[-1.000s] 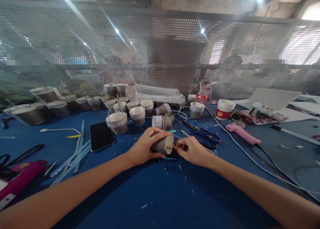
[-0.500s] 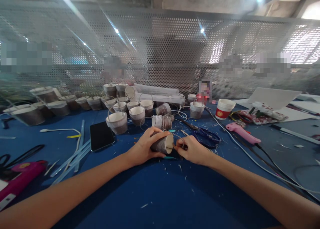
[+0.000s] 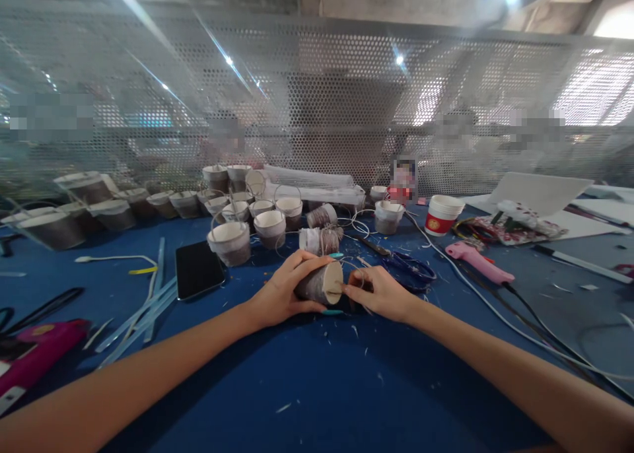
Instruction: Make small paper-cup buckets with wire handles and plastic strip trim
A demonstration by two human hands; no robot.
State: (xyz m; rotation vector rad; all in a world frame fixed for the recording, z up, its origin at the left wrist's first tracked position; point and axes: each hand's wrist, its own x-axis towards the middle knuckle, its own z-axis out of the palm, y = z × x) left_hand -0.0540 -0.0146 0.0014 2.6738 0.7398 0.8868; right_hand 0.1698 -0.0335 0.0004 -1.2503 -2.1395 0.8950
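Note:
On its side lies a small paper cup wrapped in grey-brown cord, its pale flat base turned to the right. My left hand is closed around the wrapped wall, fingers over the top and thumb below. My right hand is pinched at the base, with a fingertip against it. A thin cord arcs between the cup and these fingers; its end is hidden by them. Just behind the cup lie two wrapped rolls of the same cord, one a partly white roll.
Several wrapped cups with handles stand at the back and left. Blue-handled scissors, a pink glue gun and a red-white paper cup are to the right. A phone, clear glue sticks and a magenta tool lie left.
The cup's base has turned slightly more toward me, and the right fingertips have moved in against it. The left hand keeps its hold; the whole view has shifted a little.

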